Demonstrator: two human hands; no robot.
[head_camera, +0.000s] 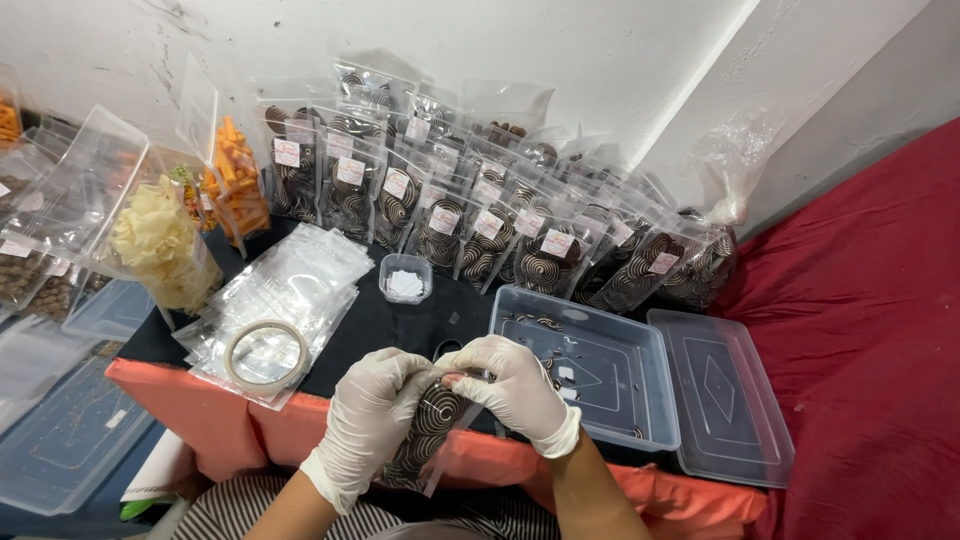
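Cookie bag: a clear bag (428, 432) full of dark swirl cookies, held up over the near edge of the table, close to the person's lap.
Left hand: the left hand (368, 420) wears a white glove and is closed around the left side of the bag, near its top.
Right hand: the right hand (515, 385) also wears a white glove. Its fingers pinch the top of the bag from the right. The two hands touch.
Table: a low table (380, 325) with a black top and an orange front edge.
Tape: a ring of clear tape (266, 355) lies on a pile of flat clear bags (285, 295) at the near left of the table.
Small tub: a little clear tub (406, 277) with white labels inside sits in the middle of the table.
Tray: a clear plastic box (585, 365) sits at the near right, just beside the right hand, with a few cookies in it. Its lid (722, 395) lies next to it on the right.
Back row: many filled cookie bags (480, 225) stand along the far edge by the wall.
Left side: bags of pale chips (160, 245) and orange sticks (238, 180) stand at the far left corner.
Red cloth: a red cloth (870, 300) lies to the right of the table.
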